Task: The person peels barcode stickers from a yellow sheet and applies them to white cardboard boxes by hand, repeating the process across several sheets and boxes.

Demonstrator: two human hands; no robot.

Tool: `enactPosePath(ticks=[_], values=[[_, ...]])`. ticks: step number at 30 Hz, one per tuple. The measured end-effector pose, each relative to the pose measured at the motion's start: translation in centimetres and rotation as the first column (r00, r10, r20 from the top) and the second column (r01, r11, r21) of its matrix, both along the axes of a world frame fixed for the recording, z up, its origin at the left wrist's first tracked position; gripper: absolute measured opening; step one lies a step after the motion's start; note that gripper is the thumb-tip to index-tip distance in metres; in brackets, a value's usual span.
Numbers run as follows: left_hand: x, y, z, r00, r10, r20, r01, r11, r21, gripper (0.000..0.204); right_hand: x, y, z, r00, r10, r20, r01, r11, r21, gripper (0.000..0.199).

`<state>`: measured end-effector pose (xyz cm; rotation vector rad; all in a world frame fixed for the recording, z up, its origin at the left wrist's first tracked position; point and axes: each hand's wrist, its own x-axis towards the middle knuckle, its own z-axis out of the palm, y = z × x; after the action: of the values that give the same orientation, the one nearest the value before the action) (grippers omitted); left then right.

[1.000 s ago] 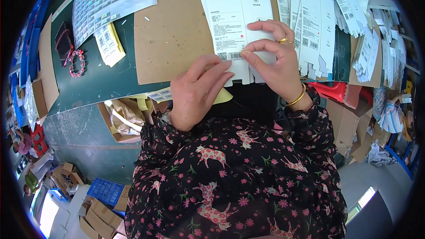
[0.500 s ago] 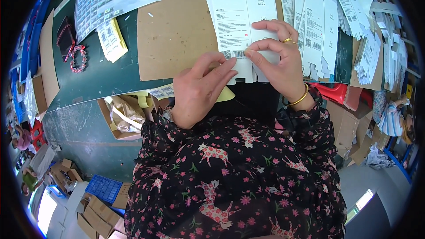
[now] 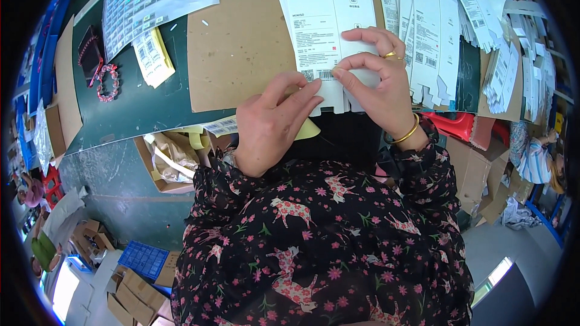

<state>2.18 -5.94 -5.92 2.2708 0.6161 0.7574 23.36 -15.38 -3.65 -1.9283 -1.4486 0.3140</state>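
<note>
Under both hands, a flat white carton (image 3: 323,42) lies: right hand (image 3: 377,78) pinches it, left hand (image 3: 272,124) rests open.

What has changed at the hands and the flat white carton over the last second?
Little has changed. The left hand has slid its fingertips slightly further onto the lower edge of the flat white carton, closer to the right hand. The right hand still pinches the carton's lower right part between thumb and fingers. The carton, the brown cardboard sheet under it and the row of flat cartons to the right stayed put.
</note>
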Motion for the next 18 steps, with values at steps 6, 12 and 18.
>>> enactPosePath(ticks=[6, 12, 18], values=[[-0.1, -0.3, 0.2, 1.0, 0.0, -0.01, 0.0, 1.0, 0.018, 0.028, -0.7, -0.3, 0.0, 0.998, -0.02, 0.063, 0.019, 1.0, 0.02, 0.009], [0.5, -0.2, -0.3, 1.0, -0.013, 0.011, 0.013, 0.999, 0.037, 0.027, -0.6, -0.4, 0.1, 0.989, -0.021, 0.146, 0.019, 1.0, 0.015, 0.022], [0.2, 1.4, 0.6, 1.0, 0.009, 0.028, -0.011, 0.998, 0.057, 0.022, -1.3, 2.2, 0.9, 0.981, -0.072, 0.182, 0.067, 0.997, 0.034, 0.052]])
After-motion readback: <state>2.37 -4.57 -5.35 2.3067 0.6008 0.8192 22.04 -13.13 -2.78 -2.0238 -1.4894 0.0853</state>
